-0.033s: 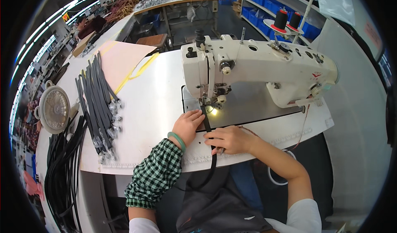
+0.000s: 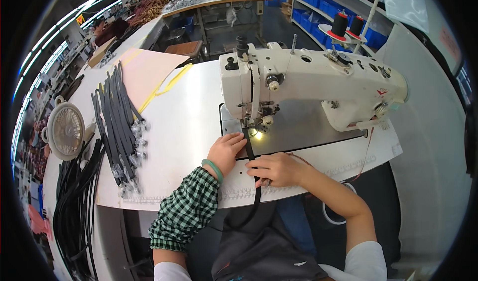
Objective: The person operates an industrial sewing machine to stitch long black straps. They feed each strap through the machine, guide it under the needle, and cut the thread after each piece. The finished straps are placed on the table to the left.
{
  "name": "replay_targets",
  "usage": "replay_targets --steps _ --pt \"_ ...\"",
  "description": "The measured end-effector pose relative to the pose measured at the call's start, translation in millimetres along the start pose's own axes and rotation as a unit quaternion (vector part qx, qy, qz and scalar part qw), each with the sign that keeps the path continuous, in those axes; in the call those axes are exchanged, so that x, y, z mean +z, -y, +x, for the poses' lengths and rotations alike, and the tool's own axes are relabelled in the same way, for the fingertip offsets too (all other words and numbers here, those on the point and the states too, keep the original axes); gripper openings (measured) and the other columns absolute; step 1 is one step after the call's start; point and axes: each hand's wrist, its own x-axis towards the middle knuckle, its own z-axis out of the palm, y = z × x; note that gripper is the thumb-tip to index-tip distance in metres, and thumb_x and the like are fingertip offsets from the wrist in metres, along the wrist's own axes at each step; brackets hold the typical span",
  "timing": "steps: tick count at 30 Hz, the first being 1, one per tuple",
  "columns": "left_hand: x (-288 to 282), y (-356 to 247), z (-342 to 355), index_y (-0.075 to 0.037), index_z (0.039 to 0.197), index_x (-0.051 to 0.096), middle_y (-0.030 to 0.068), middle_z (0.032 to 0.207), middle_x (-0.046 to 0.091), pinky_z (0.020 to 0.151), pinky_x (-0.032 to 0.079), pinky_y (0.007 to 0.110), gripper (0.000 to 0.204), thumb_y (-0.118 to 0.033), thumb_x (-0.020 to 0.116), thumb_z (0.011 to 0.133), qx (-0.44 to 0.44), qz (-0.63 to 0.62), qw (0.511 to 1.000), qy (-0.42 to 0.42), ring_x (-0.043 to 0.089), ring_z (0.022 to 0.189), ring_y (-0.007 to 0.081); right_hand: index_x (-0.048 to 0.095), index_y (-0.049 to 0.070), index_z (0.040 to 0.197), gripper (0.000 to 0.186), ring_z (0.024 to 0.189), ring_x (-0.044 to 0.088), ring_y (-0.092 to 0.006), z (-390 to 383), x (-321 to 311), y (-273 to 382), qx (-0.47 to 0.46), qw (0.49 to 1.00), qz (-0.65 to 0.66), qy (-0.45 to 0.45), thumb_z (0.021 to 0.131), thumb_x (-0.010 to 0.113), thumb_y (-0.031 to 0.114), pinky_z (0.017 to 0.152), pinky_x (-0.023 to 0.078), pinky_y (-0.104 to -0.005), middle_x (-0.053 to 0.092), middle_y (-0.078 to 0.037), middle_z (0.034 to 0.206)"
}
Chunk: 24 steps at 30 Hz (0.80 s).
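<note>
Black strap (image 2: pixel 251 154) runs straight down the middle of the table (image 2: pixel 184 126), from under the needle of the sewing machine (image 2: pixel 308 84) towards six o'clock, then drops off the front edge and curls down in front of the person's lap. Left hand (image 2: pixel 225 151) lies flat on the table just at nine o'clock of the strap, fingers together and pressed down, fingertips touching the strap's edge right beside the needle; a green bangle (image 2: pixel 213 169) sits on the wrist above a green checked sleeve (image 2: pixel 186 211). Right hand (image 2: pixel 276 169) comes in from three o'clock and closes over the strap near the front edge, fingers curled and pinching it against the table. A small lamp glows at the needle, between the two hands.

Over at nine o'clock on the table lies a fanned bundle of black straps (image 2: pixel 117 116) with clear clips at their near ends. Past the table's left edge, more black straps (image 2: pixel 74 216) hang in a thick heap, and a round white fan (image 2: pixel 65 130) sits above them. At eleven o'clock a pink sheet (image 2: pixel 147 71) rests on the table. Two thread spools (image 2: pixel 347 26), dark on a red base, stand at one o'clock behind the machine.
</note>
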Motion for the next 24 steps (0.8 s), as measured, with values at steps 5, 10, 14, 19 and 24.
replay_targets --steps 5,10,14,19,24 --pt "-6.9 28.5 33.1 -0.004 0.087 0.064 0.0098 0.090 0.063 0.081 0.045 0.032 0.030 0.005 0.051 0.061 -0.076 -0.103 0.991 -0.033 0.056 0.091 0.0241 0.058 0.007 0.089 0.030 0.069 0.057 -0.0180 -1.5 -15.9 -3.2 0.004 1.000 0.014 0.014 0.067 0.067 0.026 0.059 0.047 -0.0283 0.058 -0.005 0.097" --pt "32.3 105.7 80.7 -0.007 0.110 0.055 0.0142 0.116 0.051 0.094 0.034 0.042 0.041 -0.029 0.051 0.076 -0.256 0.026 0.966 -0.007 0.041 0.113 0.0325 0.059 0.008 0.094 0.035 0.073 0.059 -0.0196 3.7 -6.7 9.3 0.058 0.997 0.055 0.020 0.065 0.069 0.026 0.059 0.048 -0.0296 0.058 -0.004 0.102" --pt "37.7 103.3 111.8 -0.009 0.119 0.047 0.0144 0.121 0.047 0.097 0.028 0.046 0.046 -0.029 0.049 0.077 -0.272 0.106 0.956 0.043 0.034 0.119 0.0344 0.057 0.006 0.098 0.035 0.080 0.059 -0.0226 9.4 -15.9 4.1 0.137 0.985 0.100 -0.019 0.068 0.069 0.020 0.065 0.050 -0.0297 0.056 -0.009 0.102" --pt "70.3 163.3 117.0 -0.009 0.114 0.050 0.0133 0.113 0.054 0.093 0.032 0.046 0.041 -0.029 0.049 0.078 -0.265 -0.083 0.961 -0.010 0.041 0.112 0.0384 0.055 0.001 0.097 0.028 0.081 0.060 -0.0206 5.4 -6.4 5.4 0.248 0.947 0.202 -0.036 0.070 0.064 0.003 0.064 0.052 -0.0279 0.053 -0.012 0.103" --pt "20.9 111.1 97.3 0.001 0.121 0.036 0.0120 0.087 0.058 0.065 0.048 0.028 0.067 0.008 0.063 0.060 -0.354 -0.606 0.690 -0.176 0.057 0.075 0.0185 0.055 0.004 0.087 0.015 0.064 0.062 -0.0184 -22.0 -5.1 -12.0 0.260 0.947 0.126 -0.141 0.073 0.059 -0.001 0.055 0.048 -0.0266 0.059 -0.008 0.073"
